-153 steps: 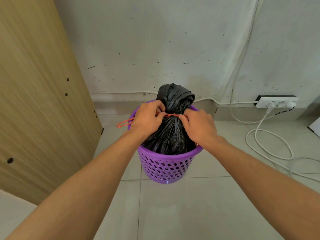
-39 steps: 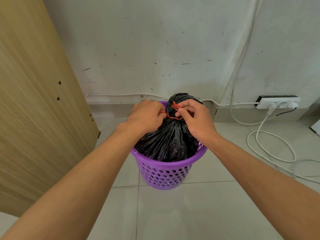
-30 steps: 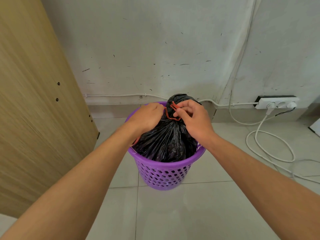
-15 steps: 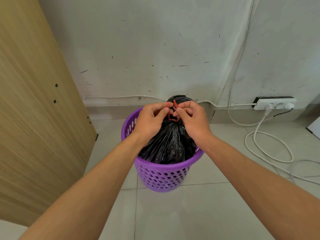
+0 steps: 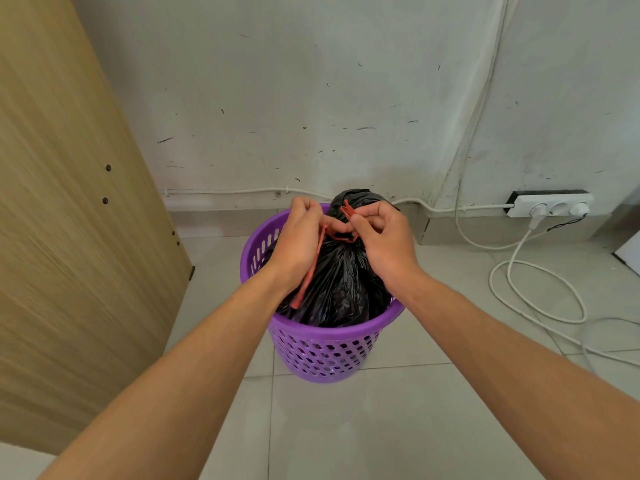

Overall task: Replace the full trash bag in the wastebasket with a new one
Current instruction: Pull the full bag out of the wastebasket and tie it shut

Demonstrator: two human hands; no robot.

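Observation:
A purple perforated wastebasket stands on the tiled floor near the wall. A full black trash bag sits in it, its gathered neck sticking up above the rim. A red drawstring is wound round that neck. My left hand pinches one strand, whose loose end hangs down over the bag. My right hand pinches the other red end at the neck. Both hands meet over the top of the bag and hide the knot.
A tall wooden panel leans close on the left. A white power strip sits at the wall's base on the right, with white cables looped over the floor tiles. Bare tiles lie in front of the basket.
The red drawstring has been worked round the bag's neck; the left strand now hangs down over the bag. Both hands have drawn close together at the neck.

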